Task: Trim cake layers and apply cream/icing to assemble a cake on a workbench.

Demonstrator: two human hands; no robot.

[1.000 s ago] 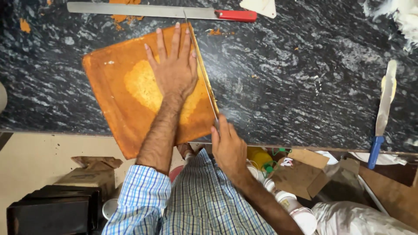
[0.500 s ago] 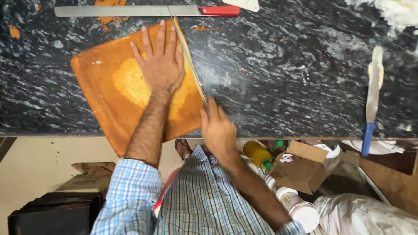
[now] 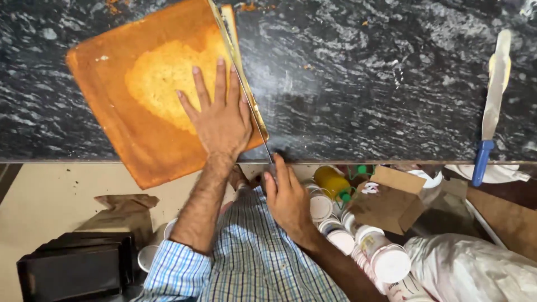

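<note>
Dark veined stone (image 3: 363,84) fills the upper frame as a countertop. At lower centre, the right hand (image 3: 288,198) is closed around the handle of a long knife (image 3: 240,78), whose blade runs up along the right edge of a square sponge cake (image 3: 140,128). The left hand (image 3: 221,117) is pressed flat, fingers spread, on the cake at upper left. A blue-handled spatula (image 3: 492,100) lies well apart at right.

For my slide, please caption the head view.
Left hand flat on cake; right hand draws knife along its edge.
</note>
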